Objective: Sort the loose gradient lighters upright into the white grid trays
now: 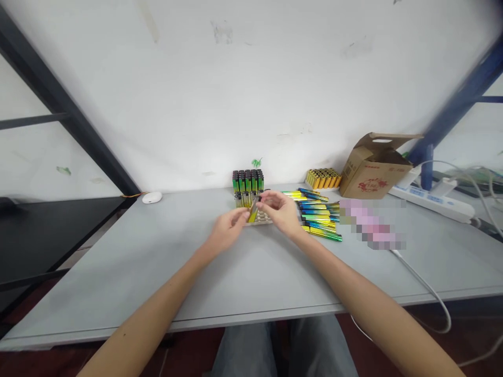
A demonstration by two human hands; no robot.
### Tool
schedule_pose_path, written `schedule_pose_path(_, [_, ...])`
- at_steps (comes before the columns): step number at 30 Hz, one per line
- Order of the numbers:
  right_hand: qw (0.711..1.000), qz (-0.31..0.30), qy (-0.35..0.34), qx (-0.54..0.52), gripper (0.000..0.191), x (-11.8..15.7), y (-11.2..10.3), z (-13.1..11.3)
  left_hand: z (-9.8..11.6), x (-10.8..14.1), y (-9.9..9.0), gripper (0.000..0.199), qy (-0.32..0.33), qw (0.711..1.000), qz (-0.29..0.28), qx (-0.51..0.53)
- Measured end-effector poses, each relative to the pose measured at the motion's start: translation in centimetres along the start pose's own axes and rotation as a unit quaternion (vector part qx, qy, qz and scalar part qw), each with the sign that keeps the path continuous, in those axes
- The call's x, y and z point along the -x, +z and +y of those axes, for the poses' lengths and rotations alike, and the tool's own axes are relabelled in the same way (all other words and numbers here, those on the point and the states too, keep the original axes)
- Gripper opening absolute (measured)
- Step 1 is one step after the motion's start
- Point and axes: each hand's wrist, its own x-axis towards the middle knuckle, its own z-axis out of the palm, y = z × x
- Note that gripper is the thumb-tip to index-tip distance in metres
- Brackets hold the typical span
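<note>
My left hand and my right hand meet above a beige tray, pinching a yellow-green metallic lighter between their fingertips. The lighter tilts slightly, and its lower end is close to the tray. Behind my hands stands a block of upright green-and-black lighters, with more lighters standing in front of it. To the right, a loose pile of blue, green and yellow gradient lighters lies on the tabletop, near my right hand.
The grey table runs against a white wall. Yellow lighters stand packed at the back, beside an open cardboard box. A white power strip and cables lie to the right; a blurred pink patch covers part of the table.
</note>
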Motion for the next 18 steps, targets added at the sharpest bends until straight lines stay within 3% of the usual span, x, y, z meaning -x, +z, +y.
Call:
schedule_pose_path(3, [0.995,0.091,-0.037,0.034,0.025,-0.8,0.5,0.1,-0.3,-0.3,-1.2,0.035,-0.005,0.982,0.146,-0.121])
schedule_pose_path(6, [0.985,0.094,-0.088,0.116,0.019,-0.8,1.0,0.7,-1.2,-0.6,-1.8,0.027,-0.014,0.957,0.194,-0.216])
schedule_pose_path(11, [0.966,0.036,-0.129,0.223,0.015,-0.4,1.1,2.0,-3.0,-1.0,-1.1,0.046,-0.055,0.915,0.142,-0.375])
schedule_pose_path(18, [0.968,0.028,-0.131,0.21,0.014,-1.0,1.3,2.8,-3.7,-0.7,0.0,0.055,-0.095,0.902,0.077,-0.414])
